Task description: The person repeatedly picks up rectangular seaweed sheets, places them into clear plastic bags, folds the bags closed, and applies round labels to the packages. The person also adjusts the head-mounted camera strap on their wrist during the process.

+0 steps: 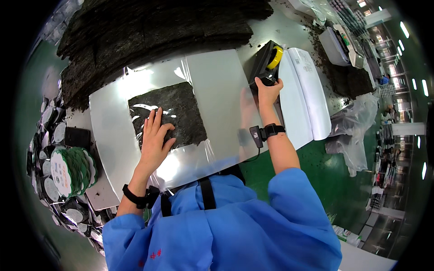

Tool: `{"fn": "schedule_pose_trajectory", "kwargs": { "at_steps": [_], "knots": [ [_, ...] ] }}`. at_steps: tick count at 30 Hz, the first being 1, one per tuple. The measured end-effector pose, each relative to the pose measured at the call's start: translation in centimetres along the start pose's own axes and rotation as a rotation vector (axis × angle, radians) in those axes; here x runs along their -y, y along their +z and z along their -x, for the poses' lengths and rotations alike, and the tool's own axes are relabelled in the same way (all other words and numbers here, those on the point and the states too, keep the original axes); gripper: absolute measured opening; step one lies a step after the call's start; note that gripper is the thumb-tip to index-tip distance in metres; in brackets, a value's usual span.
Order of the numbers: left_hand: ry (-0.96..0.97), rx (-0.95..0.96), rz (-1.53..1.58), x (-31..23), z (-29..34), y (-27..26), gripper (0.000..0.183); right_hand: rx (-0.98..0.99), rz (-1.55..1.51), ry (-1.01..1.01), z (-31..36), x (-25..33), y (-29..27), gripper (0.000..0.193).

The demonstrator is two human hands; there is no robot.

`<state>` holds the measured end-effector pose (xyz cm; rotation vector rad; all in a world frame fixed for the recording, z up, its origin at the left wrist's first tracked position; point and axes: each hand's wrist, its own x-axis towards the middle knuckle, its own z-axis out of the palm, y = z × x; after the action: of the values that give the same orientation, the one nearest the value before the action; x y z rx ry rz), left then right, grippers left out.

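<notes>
My left hand [156, 137] lies with its fingers spread on a square dark sheet of dried seaweed [187, 110]. Clear plastic film, shiny with reflections, covers the sheet on a pale board [219, 86]. Out to the right, my right hand [270, 91] is at the near end of a black tape dispenser [259, 67], which carries a yellow roll of tape [275, 58]. Its thumb and fingers are bent in against the dispenser's end; what they pinch there is too small to make out.
Dark seaweed sheets are heaped [153, 27] along the far side. Right of the dispenser lies a stack of white plastic bags [305, 90], with crumpled clear plastic [352, 135] beyond it. Round green-and-white packs [72, 171] stand at the left edge, near a black box [77, 137].
</notes>
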<state>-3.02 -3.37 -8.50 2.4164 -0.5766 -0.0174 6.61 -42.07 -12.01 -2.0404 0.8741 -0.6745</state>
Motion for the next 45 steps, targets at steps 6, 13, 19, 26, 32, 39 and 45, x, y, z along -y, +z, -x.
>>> {"fn": "schedule_pose_trajectory", "kwargs": {
  "at_steps": [6,13,19,26,32,39,45],
  "knots": [
    [-0.007,-0.005,-0.02,-0.2,0.2,0.1,0.03,0.263,-0.053,-0.122,-2.0,-3.8,-3.7,0.101],
    [-0.024,0.0,0.01,-0.2,0.2,0.2,0.031,0.598,-0.122,0.229,-5.0,0.2,-9.1,0.045],
    [-0.013,0.01,-0.004,-0.3,0.0,0.1,0.028,0.81,-0.254,0.481,-8.0,2.1,-8.5,0.031],
    [-0.012,0.006,0.0,-0.5,0.0,0.0,0.029,0.715,-0.484,0.561,-8.0,2.2,-8.1,0.027],
    [-0.005,0.001,-0.003,-0.3,0.0,0.1,0.031,0.486,-0.927,0.571,-3.5,-5.2,-6.9,0.021],
    [0.016,-0.023,0.039,0.2,0.1,0.3,0.032,0.273,-0.9,0.467,1.8,-5.9,-4.3,0.03],
    [0.023,-0.016,0.003,0.5,0.4,0.3,0.034,1.167,-0.337,0.109,7.7,6.6,-3.6,0.016]
  ]
}}
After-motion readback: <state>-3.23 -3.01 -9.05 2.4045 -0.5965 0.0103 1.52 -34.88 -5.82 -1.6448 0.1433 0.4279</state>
